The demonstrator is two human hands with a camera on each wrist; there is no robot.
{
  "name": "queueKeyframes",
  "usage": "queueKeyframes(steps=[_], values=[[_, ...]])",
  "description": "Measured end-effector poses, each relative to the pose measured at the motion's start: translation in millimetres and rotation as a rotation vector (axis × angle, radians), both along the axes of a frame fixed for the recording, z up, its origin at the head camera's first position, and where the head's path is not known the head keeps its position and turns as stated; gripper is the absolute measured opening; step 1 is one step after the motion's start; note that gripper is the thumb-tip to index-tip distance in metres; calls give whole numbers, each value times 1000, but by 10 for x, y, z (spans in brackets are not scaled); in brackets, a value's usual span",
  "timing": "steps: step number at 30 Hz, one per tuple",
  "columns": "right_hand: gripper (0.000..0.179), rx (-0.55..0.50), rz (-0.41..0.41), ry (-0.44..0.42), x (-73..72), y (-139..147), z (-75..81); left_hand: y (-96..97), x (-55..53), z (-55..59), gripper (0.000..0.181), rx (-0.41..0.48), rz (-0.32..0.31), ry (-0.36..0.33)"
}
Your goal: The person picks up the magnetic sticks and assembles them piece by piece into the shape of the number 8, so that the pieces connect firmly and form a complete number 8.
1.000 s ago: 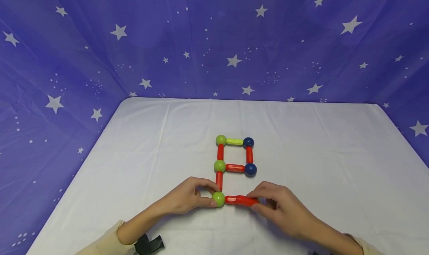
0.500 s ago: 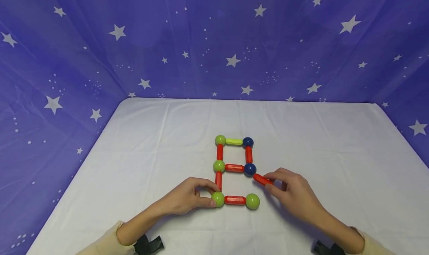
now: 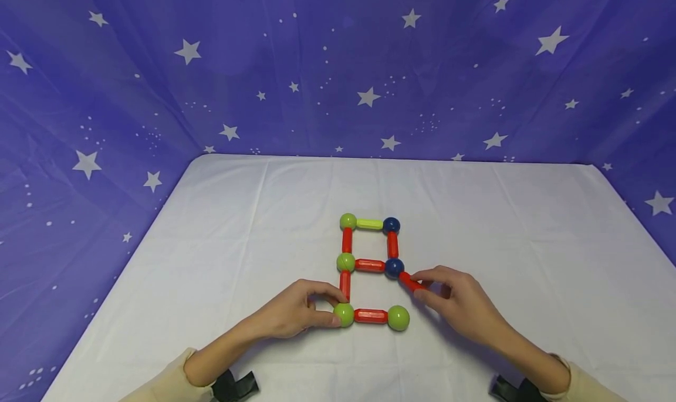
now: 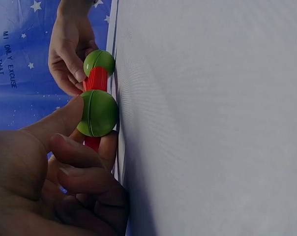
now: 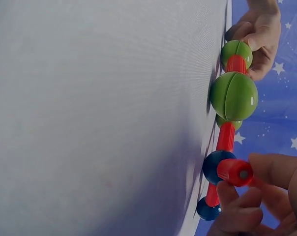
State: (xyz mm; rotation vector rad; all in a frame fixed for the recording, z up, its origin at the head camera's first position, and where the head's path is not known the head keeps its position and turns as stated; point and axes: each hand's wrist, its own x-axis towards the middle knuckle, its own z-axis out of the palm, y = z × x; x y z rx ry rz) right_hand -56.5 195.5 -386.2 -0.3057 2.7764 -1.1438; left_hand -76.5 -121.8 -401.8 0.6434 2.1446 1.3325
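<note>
Magnetic balls and rods lie joined in a flat figure on the white table. My left hand (image 3: 298, 309) grips the lower left green ball (image 3: 344, 315) between thumb and fingers. Between my right hand's (image 3: 459, 302) thumb and fingers is a red magnetic rod (image 3: 409, 281), slanting. Its upper end meets the middle right blue ball (image 3: 394, 267); its free end, seen in the right wrist view, shows a round metal core (image 5: 243, 174). Below this rod, apart from it, the lower right green ball (image 3: 398, 318) joins a red rod (image 3: 371, 316) leading to the gripped ball.
Above, a square is made of green and blue balls, red rods and one yellow-green rod (image 3: 369, 223). White cloth (image 3: 253, 226) covers the table. A purple star-patterned curtain (image 3: 317, 67) stands behind. Black straps (image 3: 235, 385) show near the wrists.
My right hand has carried the red rod up from over the lower right green ball, uncovering it, to the middle right blue ball. My left hand has stayed at its ball.
</note>
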Motion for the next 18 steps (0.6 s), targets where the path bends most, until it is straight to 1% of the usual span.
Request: queueKeyframes(steps=[6,9,13,18], values=[[22,-110,120,-27,-12,36,-50,1,2,-2,27,0,2,-4],[23,-138,164,-41,-20,40,-68,2,3,-1,27,2,2,-7],[27,-136,181,-83,-34,19,-72,3,1,0,27,7,2,-9],[30,-116,181,-140,-45,-36,-61,2,-2,-1,26,9,0,-6]])
